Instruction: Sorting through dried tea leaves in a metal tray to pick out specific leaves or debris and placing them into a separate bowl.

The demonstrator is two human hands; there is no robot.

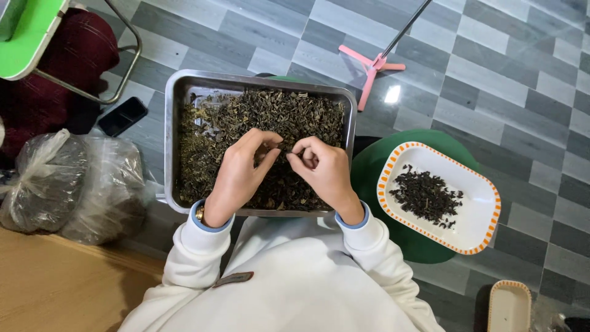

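Observation:
A metal tray (174, 123) filled with dried dark green leaves (246, 120) rests in front of me. Over its near half, my left hand (239, 175) and my right hand (326, 175) meet, fingertips pinched together around a small piece of leaf. At the right, a white oblong dish with an orange rim (479, 215) holds a small heap of darker sorted leaves (426, 195) and sits on a green stool (375, 178).
Two tied clear plastic bags (67, 184) of leaves lie at the left beside a wooden surface (55, 283). A black phone (123, 115) lies on the tiled floor. A green chair (31, 31), a pink stand (372, 67) and a second small dish (509, 304) are around.

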